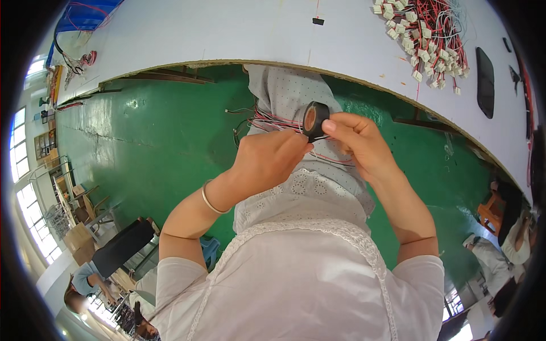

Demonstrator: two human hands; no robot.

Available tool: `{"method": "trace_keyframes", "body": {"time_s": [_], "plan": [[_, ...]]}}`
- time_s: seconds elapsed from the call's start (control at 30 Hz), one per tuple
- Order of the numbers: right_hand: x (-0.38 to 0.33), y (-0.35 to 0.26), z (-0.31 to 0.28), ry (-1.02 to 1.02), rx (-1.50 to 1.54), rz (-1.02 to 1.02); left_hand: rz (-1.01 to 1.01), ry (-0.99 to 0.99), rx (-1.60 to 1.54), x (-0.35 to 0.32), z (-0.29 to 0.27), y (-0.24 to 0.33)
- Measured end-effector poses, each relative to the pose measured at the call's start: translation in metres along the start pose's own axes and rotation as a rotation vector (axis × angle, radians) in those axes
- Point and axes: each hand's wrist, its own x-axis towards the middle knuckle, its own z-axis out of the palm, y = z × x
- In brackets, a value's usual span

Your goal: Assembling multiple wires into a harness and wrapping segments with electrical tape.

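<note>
Above my lap, my right hand (359, 142) grips a roll of black tape (322, 118) between thumb and fingers, its orange-brown core turned to the left. My left hand (272, 159) is closed just left of the roll, its fingertips pinched around a bundle of wires (278, 121). The red, black and white wires stick out to the left past my left hand, with small connectors at their ends. A few more wires run out to the right under my right hand. My left fingers hide where the tape meets the bundle.
A white worktable (239, 34) curves across the far side. On its right lie a pile of wires with white connectors (426, 45) and a dark oblong object (485, 82). A blue bin (85, 16) is at far left. Other people (85, 284) sit behind on both sides, near an orange stool (491, 211).
</note>
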Motion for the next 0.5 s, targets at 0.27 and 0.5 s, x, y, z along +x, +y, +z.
{"method": "trace_keyframes", "body": {"time_s": [0.27, 0.5], "plan": [[-0.008, -0.003, -0.041, -0.590, -0.265, -0.457, -1.003, -0.519, -1.830, -0.007, -0.021, -0.005], [-0.011, -0.012, -0.013, -0.155, -0.263, -0.271, -0.714, -0.342, -0.917, 0.004, -0.012, 0.003]]}}
